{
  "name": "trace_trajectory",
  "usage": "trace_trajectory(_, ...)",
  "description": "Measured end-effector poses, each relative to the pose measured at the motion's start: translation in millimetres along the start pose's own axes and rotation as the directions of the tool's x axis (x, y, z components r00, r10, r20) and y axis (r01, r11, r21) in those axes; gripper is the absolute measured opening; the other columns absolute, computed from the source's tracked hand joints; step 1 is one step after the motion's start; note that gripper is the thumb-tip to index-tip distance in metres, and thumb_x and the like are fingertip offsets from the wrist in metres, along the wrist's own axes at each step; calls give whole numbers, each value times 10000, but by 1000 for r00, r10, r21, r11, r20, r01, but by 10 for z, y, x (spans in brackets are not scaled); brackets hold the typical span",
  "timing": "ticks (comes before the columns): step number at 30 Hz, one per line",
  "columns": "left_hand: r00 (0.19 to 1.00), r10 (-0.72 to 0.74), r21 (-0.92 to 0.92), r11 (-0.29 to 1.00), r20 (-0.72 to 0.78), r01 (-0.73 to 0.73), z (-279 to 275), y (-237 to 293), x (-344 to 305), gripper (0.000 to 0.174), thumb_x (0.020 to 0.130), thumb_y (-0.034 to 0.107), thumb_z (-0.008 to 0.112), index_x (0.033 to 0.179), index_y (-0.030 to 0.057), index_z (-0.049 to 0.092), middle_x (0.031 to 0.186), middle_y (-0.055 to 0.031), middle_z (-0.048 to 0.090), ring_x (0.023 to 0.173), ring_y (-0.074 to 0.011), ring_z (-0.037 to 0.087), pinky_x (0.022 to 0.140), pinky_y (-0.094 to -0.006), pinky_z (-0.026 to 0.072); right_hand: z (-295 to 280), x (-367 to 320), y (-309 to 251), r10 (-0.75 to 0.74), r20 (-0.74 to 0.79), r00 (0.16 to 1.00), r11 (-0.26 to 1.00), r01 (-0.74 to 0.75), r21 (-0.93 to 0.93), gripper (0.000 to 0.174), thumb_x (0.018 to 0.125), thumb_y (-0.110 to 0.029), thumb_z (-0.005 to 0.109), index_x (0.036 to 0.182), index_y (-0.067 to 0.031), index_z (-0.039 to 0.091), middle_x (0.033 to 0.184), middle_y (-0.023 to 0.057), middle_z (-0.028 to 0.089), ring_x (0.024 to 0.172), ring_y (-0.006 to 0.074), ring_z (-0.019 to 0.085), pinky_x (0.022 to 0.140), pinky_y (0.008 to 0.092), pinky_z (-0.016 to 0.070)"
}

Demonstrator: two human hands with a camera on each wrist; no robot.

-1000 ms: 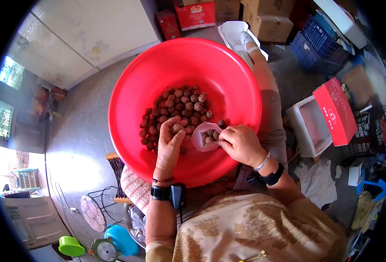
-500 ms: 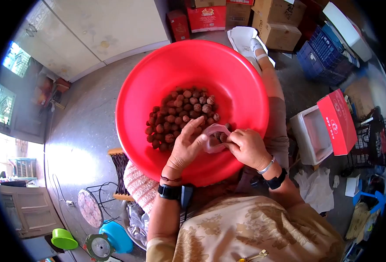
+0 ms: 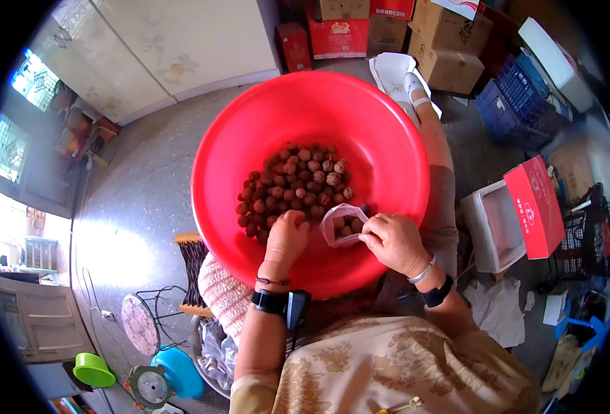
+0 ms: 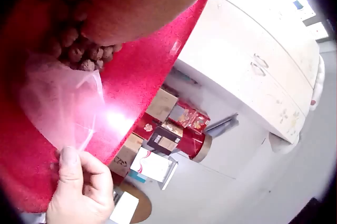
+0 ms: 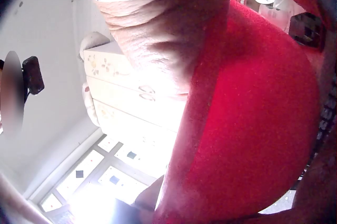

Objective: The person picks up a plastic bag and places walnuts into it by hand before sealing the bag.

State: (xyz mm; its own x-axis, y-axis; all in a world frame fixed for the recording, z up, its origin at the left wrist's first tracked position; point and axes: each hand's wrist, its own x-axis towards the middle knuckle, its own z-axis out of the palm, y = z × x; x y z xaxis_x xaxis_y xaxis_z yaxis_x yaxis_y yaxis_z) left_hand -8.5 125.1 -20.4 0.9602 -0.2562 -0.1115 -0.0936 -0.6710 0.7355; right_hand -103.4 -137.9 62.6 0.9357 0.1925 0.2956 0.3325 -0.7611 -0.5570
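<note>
A pile of brown walnuts (image 3: 287,181) lies in a big red basin (image 3: 250,110). At the pile's near edge is my left hand (image 3: 287,238), its fingers bent down among the nuts; whether they hold one I cannot tell. My right hand (image 3: 396,241) pinches the rim of a thin, see-through pinkish bag (image 3: 327,231), which has several walnuts in its mouth. The left wrist view shows thumb and fingers gripping the bag (image 4: 66,103) by its edge. In the right wrist view the hand itself is hidden behind the wrist and the basin wall (image 5: 253,124).
The basin stands before the person's lap, near a striped towel (image 3: 222,293). On the right are a white foam box (image 3: 481,224) with a red lid (image 3: 534,207) and blue crates (image 3: 515,96). Cartons (image 3: 450,52) stand behind. A round stool (image 3: 141,324) is at left.
My left hand held a walnut, then came to the bag's mouth with its fingers spread, and has now moved back left to the pile. The right hand keeps hold of the bag.
</note>
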Motion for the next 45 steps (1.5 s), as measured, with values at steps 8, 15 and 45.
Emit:
trace_trajectory(8, 975, -65, 313, 950, 214, -5, 247, -144, -79, 613, 898, 290, 767, 1407, 10, 574, 1299, -294, 656, 1217, -464, 639, 1039, -485, 535, 5, -9, 1, -10, 17, 1000, 1000, 10, -20, 149, 901, -205, 763, 896, -103, 654, 820, 103, 671, 754, 374, 657, 666, 500, 521)
trace_trajectory(15, 938, -132, 324, 946, 320, 23, 236, -64, -92, 661, 910, 276, 755, 1458, -9, 519, 1330, -315, 618, 1264, -474, 606, 1055, -495, 529, 27, -15, 16, -10, 1, 1000, 1000, 10, 27, 159, 896, -207, 771, 895, -103, 651, 826, 100, 669, 767, 375, 658, 692, 503, 521)
trace_trajectory(45, 953, -3, 224, 972, 302, -68, 308, -126, -62, 425, 848, 183, 741, 1236, 23, 680, 1262, -278, 683, 1158, -465, 666, 990, -516, 561, 52, -39, 45, -23, -6, 1000, 1000, 23, 12, 162, 915, -226, 756, 902, -108, 645, 825, 102, 669, 758, 379, 655, 695, 506, 523)
